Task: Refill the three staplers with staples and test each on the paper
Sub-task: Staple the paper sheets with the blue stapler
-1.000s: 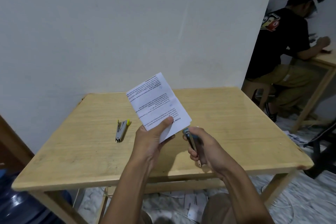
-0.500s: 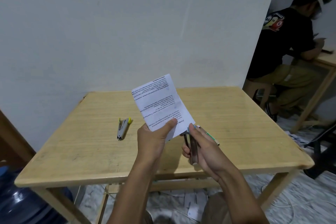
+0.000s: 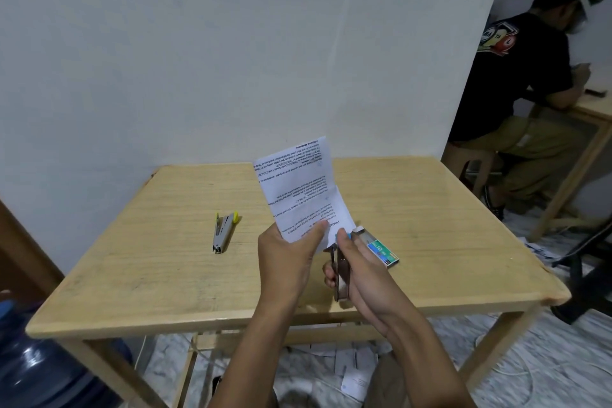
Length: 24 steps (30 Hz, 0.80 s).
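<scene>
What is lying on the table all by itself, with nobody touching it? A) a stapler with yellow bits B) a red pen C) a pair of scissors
A: the stapler with yellow bits lies alone on the table, left of both hands.

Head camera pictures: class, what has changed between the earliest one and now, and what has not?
The right hand has brought the blue-tipped metal stapler up onto the lower corner of the printed white paper, uncovering a green staple box. The left hand still holds the paper; the yellow-tipped stapler stays on the wooden table.
</scene>
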Motion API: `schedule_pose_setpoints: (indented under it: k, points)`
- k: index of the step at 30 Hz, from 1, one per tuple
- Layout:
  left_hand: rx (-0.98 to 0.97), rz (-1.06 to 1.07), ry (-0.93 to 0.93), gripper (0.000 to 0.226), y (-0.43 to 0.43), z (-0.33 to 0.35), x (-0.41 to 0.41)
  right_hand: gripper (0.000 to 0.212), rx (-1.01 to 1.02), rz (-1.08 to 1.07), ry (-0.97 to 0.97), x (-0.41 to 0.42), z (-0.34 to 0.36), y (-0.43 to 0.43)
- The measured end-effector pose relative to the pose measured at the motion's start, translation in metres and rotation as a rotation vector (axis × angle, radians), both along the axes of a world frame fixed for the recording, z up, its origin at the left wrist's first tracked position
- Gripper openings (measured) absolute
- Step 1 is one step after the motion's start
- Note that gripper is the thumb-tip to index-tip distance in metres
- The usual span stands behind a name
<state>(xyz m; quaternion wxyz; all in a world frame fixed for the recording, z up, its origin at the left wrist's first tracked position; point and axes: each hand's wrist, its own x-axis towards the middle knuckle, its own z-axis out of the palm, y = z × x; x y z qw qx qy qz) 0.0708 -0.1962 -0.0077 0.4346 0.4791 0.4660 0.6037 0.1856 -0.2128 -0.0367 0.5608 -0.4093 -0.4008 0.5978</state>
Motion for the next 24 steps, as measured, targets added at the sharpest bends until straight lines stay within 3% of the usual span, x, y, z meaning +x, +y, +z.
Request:
schedule_pose_setpoints:
  k: [5,11,15,24]
  points:
    - [-0.035,-0.098,0.052,0.021,0.001,0.000,-0.002,0.048,-0.016,0.014,0.126,0.002,0.000,0.002]
    - [-0.016,-0.004,0.012,0.018,0.002,0.000,0.001,0.036,-0.020,0.023,0.091,0.000,-0.004,0.000]
    - [-0.006,-0.073,0.020,0.011,-0.001,0.003,0.001,0.033,-0.004,0.032,0.033,-0.001,-0.006,-0.001]
    - [-0.181,-0.163,-0.013,0.022,0.003,-0.001,-0.011,0.037,-0.002,-0.009,0.145,0.000,-0.005,0.000]
